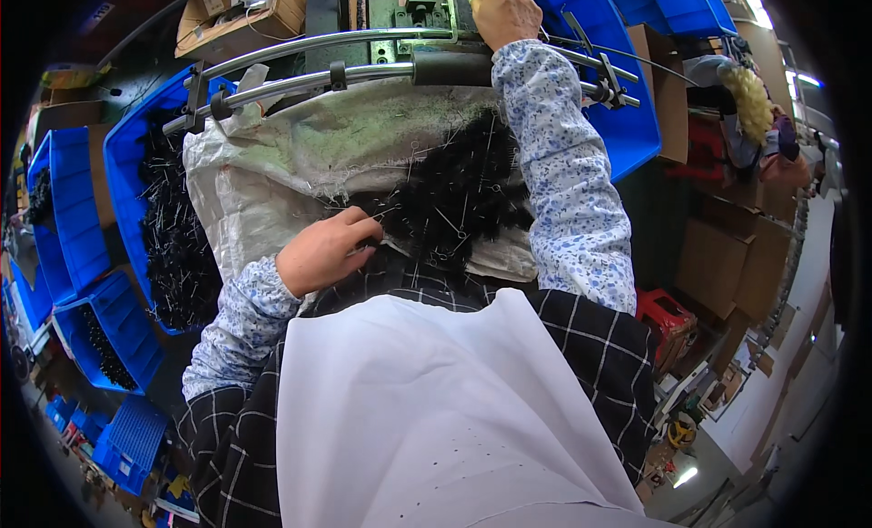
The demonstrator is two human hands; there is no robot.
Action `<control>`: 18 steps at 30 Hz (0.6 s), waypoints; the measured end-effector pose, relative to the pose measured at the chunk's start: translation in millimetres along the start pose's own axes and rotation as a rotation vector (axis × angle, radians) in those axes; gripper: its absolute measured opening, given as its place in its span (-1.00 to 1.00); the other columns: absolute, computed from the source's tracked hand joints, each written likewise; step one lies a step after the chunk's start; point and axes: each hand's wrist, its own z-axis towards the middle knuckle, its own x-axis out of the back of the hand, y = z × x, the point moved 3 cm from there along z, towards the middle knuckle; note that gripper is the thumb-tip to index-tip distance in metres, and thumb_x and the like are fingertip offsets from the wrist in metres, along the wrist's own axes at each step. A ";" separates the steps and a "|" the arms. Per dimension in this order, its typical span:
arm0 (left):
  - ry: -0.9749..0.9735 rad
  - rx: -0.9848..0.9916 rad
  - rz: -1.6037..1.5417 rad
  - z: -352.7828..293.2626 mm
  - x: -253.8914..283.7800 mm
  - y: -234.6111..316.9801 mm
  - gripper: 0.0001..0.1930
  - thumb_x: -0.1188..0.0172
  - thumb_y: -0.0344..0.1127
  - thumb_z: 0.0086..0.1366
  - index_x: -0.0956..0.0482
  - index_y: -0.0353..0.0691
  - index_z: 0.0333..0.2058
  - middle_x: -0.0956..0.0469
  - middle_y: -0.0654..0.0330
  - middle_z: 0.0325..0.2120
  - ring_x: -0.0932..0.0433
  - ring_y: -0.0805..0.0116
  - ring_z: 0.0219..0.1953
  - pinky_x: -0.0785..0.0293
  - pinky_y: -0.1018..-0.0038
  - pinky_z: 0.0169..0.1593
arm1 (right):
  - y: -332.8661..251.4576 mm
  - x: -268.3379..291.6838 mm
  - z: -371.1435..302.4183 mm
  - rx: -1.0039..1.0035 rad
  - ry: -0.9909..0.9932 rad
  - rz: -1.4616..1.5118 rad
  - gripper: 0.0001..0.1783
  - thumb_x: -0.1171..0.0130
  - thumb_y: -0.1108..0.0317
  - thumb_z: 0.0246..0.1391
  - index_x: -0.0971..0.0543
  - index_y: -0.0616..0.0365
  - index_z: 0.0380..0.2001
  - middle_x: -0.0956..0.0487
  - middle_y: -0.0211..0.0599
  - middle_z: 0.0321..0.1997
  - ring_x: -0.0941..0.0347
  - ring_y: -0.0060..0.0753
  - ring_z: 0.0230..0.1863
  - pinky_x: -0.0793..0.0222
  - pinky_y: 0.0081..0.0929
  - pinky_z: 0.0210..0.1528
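A pile of black bristly pieces on thin metal wires [454,201], some with looped ends, lies on a pale woven plastic sheet [245,174] across my lap. My left hand [329,248] is at the pile's left edge, fingers curled together; whatever they grip is hidden. My right hand [505,18] reaches far forward to a metal machine fixture [420,3] at the upper edge. Its fingers are closed beside a small yellowish part, partly cut off by the picture's edge, so what they hold cannot be made out.
Two curved metal rails [336,75] cross in front of the machine. A blue bin [127,165] heaped with similar black pieces stands left; another blue bin [627,119] is right. More blue bins [77,210] stand farther left. Cardboard boxes [718,265] and a person [772,147] are at right.
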 end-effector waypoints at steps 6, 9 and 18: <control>0.179 0.006 -0.145 -2.1 22.4 13.2 -0.77 -0.21 -0.46 0.10 -0.48 -0.24 -0.23 -0.46 0.11 -0.35 -0.54 0.22 -0.37 -0.48 0.39 -0.28 | -1.4 -6.3 3.3 0.016 0.000 0.055 -0.80 -0.09 0.22 0.04 -0.64 -0.08 -0.29 -0.57 -0.28 -0.39 -0.48 -0.15 -0.26 -0.36 -0.22 -0.16; 0.279 0.017 -0.235 -1.4 34.8 12.5 -0.77 -0.25 -0.47 0.10 -0.47 -0.28 -0.24 -0.49 0.15 -0.40 -0.54 0.34 -0.40 -0.46 0.48 -0.30 | 7.6 -13.3 8.6 0.030 -0.010 0.070 -0.77 -0.05 0.22 0.07 -0.64 -0.10 -0.26 -0.56 -0.25 -0.31 -0.43 -0.10 -0.17 -0.34 -0.19 -0.11; 0.420 0.091 -0.401 -6.3 55.9 2.4 -0.79 -0.28 -0.46 0.13 -0.47 -0.29 -0.26 -0.51 0.29 -0.39 -0.49 0.54 -0.35 -0.41 0.60 -0.21 | 11.2 1.1 -11.5 -0.163 -0.012 -0.014 -0.61 -0.20 0.18 -0.08 -0.56 0.06 -0.13 -0.53 -0.21 -0.15 -0.39 -0.10 -0.05 -0.26 -0.10 -0.03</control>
